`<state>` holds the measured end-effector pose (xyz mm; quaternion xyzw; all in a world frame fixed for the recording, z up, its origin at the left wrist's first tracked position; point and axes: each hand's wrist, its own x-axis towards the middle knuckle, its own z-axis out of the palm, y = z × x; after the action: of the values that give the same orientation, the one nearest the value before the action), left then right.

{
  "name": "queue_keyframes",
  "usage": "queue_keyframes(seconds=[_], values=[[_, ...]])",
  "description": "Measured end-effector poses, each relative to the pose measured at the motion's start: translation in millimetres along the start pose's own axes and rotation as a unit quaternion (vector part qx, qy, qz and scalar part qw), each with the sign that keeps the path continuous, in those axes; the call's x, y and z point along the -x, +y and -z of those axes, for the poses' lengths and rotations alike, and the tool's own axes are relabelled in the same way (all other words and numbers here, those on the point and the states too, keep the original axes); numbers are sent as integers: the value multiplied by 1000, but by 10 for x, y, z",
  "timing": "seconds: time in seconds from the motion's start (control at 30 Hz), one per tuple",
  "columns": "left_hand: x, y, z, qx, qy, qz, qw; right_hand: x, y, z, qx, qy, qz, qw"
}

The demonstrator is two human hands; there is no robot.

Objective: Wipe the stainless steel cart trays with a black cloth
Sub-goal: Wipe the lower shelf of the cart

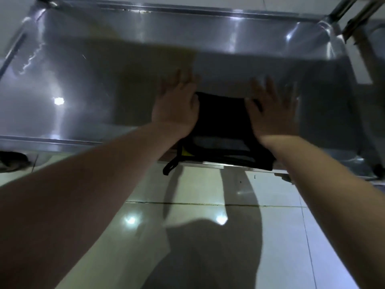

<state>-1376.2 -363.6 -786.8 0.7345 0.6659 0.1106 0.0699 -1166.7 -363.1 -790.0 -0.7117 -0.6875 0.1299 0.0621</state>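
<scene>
Steel tray [83, 84]: shallow, with a raised rim all round. It is shiny, with glare spots and pale streaks toward 10 o'clock, and much of it lies in my shadow.
Black cloth [223, 122]: folded into a thick pad at the tray's 6 o'clock. Its near edge is draped over the rim toward the floor [281, 205].
Cloth details: a grey band crosses the near part. A yellow tag [186, 152] shows at its 7 o'clock corner, and a black loop [169, 167] dangles below the rim there.
Left grip [177, 109]: released, palm flat on the cloth's 9 o'clock edge. The fingers are straight and spread toward 12 o'clock, tips reaching past the cloth.
Right grip [273, 113]: released too, flat on the 3 o'clock edge, fingers fanned out and blurred.
Why flat palms: I judge that pressing from both sides holds the pad spread and loads it evenly. That way it would slide as one sheet rather than bunch up.
Why the near edge: from 6 o'clock, I reckon, one push toward 12 o'clock could cover the full depth of the tray.
Cart post [341, 11]: at 1 o'clock, too blurred to say more.
</scene>
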Motion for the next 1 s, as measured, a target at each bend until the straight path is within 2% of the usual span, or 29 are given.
queue_keyframes(seconds=[0.07,0.13,0.2,0.27,0.33,0.4,0.57,0.7,1.0], values=[[130,325,-87,-12,6,-56,998,-14,127,-48,-82,-11,-58,995],[297,644,-226,-10,-25,-97,995,42,168,-111,-145,-4,-56,988],[420,800,-347,-2,-72,-80,994,81,171,-127,-219,25,-46,974],[434,774,-402,-14,-87,-65,994,89,168,-119,-250,43,-54,966],[351,655,-398,-43,-89,-61,993,66,181,-133,-205,28,-57,977],[202,457,-366,-69,-91,-41,993,58,188,-179,-67,-23,-34,997],[-360,-219,-144,-85,-109,36,990,102,107,-271,123,-58,-5,991],[-413,-341,-39,-92,-148,21,984,129,67,-232,128,-55,-11,990],[785,-580,63,-82,-144,4,986,52,-126,-203,142,-84,-49,985]])
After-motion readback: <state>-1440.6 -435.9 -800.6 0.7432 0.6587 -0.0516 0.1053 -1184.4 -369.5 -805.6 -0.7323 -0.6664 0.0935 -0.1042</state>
